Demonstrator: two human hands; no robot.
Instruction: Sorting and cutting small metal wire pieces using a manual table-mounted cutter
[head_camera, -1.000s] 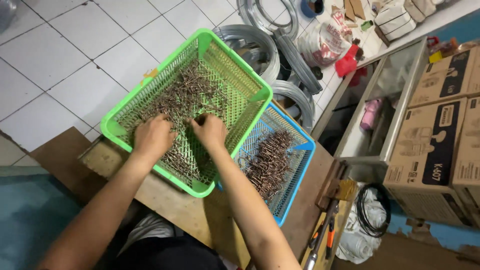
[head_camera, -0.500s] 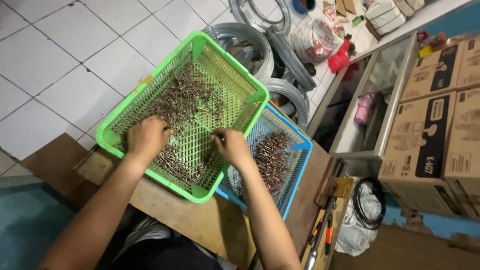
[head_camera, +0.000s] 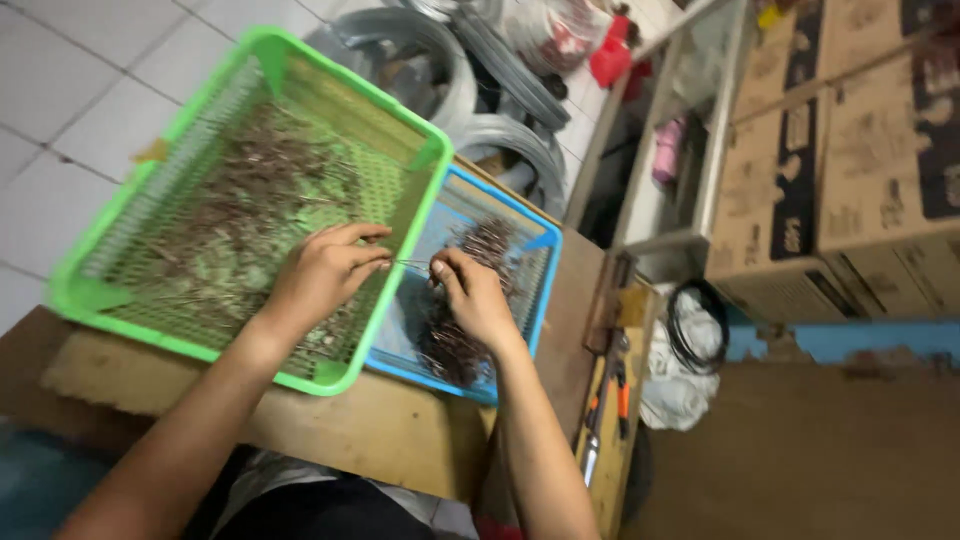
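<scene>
My hands are meeting over the baskets' shared edge, left hand (head_camera: 322, 272) and right hand (head_camera: 472, 297) each pinching an end of one thin nail (head_camera: 412, 264) between green basket (head_camera: 90, 300) and blue basket (head_camera: 545, 262) on the counter (head_camera: 380, 430), which I judge needs steadying.

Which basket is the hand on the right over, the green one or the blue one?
The blue basket. The right hand hovers above its small pile of nails, while the left hand is over the bigger green basket beside it.
</scene>
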